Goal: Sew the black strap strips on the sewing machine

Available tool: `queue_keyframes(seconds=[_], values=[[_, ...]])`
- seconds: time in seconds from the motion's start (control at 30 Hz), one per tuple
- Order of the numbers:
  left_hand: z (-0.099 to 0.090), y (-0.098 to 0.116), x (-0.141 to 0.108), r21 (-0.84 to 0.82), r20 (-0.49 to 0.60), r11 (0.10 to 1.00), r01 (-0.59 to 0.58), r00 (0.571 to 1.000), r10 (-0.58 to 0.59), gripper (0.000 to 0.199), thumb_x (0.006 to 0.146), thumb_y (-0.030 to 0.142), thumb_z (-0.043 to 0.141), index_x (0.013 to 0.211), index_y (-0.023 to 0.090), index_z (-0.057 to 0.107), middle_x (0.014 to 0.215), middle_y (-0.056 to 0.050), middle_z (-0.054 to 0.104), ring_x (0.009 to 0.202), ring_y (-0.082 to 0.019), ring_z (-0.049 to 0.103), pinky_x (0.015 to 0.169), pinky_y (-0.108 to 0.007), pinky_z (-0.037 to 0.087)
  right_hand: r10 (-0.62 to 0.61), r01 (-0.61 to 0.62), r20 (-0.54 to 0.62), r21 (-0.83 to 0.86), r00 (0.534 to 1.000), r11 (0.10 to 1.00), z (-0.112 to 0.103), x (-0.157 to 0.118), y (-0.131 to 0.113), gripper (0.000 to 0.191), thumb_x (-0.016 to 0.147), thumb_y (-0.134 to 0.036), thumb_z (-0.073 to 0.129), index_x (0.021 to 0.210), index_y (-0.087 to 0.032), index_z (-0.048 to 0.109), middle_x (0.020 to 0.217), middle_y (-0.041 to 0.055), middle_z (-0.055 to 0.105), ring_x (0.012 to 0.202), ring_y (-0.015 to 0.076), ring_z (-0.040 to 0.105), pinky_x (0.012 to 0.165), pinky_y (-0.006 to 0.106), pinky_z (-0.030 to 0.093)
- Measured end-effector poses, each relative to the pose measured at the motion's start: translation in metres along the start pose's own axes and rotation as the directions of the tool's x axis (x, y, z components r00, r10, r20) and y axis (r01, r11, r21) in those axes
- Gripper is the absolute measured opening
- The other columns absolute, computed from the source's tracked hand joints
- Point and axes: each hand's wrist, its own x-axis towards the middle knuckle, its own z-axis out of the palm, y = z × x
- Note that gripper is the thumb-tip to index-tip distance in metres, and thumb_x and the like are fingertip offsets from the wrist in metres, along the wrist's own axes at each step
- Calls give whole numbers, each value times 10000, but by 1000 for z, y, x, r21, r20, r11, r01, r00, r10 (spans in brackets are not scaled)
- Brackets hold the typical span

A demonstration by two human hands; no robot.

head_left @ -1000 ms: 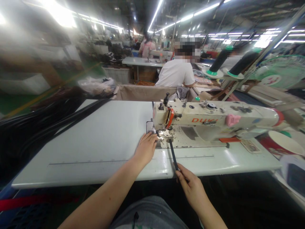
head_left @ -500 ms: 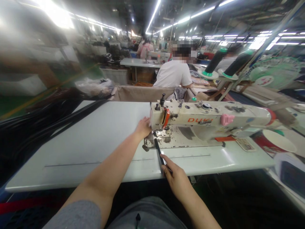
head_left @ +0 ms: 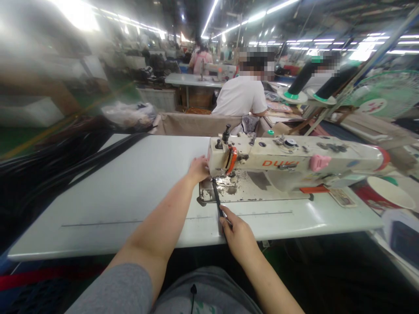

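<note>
A narrow black strip point(head_left: 216, 192) runs from under the presser foot of a sewing machine point(head_left: 262, 157) toward me across the table's front. My right hand point(head_left: 240, 233) is closed on its near part, thumb and forefinger pinching it just in front of the metal bed. Something small and shiny shows by those fingers, too unclear to name. Beside the needle end, my left hand point(head_left: 198, 170) reaches to the left side of the machine head. Its fingertips are hidden behind the head, so its grip cannot be made out.
A pale table point(head_left: 131, 183) carries the machine and a printed ruler line. Long black strips point(head_left: 108, 152) drape over its left end. Black thread cones point(head_left: 303, 80) stand at the right, near a green fan point(head_left: 386, 98). A person in white point(head_left: 240, 96) sits beyond a fabric-lined bin point(head_left: 186, 124).
The view has shifted slightly, so the machine appears a little farther right and higher. Both hands keep nearly the same places by the machine, the right still pinching the black strip.
</note>
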Motion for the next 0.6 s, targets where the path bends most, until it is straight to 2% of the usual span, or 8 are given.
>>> queue_keyframes(seconds=[0.07,0.2,0.4,0.6], values=[[0,0,-1,14,10,1000,-8,1000,8,398,783,222,776,1180,251,771,1311,-102,722,1394,-371,511,1239,-606,215,19,-19,6,-22,1000,1000,0,0,-3,485,1016,-258,489,1483,-162,584,1317,155,717,1228,311,680,1042,424,517],[2,0,-1,33,9,999,-2,1000,2,315,823,181,709,1118,247,797,1294,-101,730,1362,-355,541,1233,-589,228,53,-52,11,-55,999,997,-1,2,-7,481,1019,-236,496,1488,-177,581,1309,149,722,1230,307,682,1040,421,523],[3,0,-1,22,-12,1000,12,1000,-12,345,762,124,723,1079,232,805,1234,-100,749,1348,-354,550,1240,-559,226,65,-65,-2,-74,998,995,-1,5,-9,474,1013,-239,511,1477,-193,596,1294,140,732,1207,301,697,1036,414,529],[3,0,0,-69,-43,997,24,999,-27,289,771,196,741,1050,239,805,1183,-82,767,1296,-333,587,1213,-491,303,41,-42,-33,-42,999,998,2,10,-8,453,1008,-231,497,1442,-183,617,1300,141,725,1215,294,685,1044,408,519]])
